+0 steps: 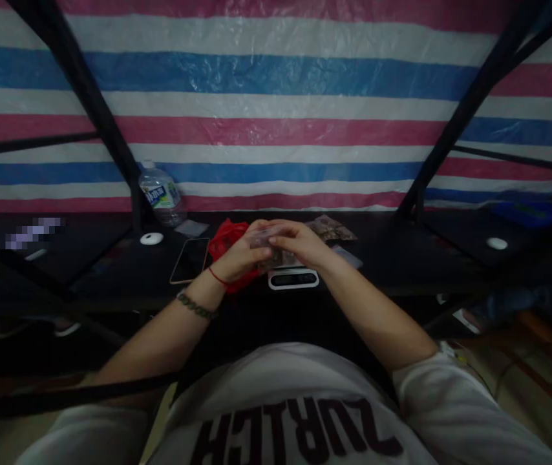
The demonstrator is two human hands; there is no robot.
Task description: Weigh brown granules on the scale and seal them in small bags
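Two sets of fingers (283,243) sandwich a clear bag (275,258); seemingly filled.

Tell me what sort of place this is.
Probably a makeshift workstation: a striped plastic sheet hangs behind a black table, and a clear bag is held near what looks like a white scale.

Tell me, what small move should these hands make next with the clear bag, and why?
Perhaps lower the clear bag onto the white device, which looks like a scale: the left hand and right hand both hold the bag, and the device lies close by, its front uncovered.
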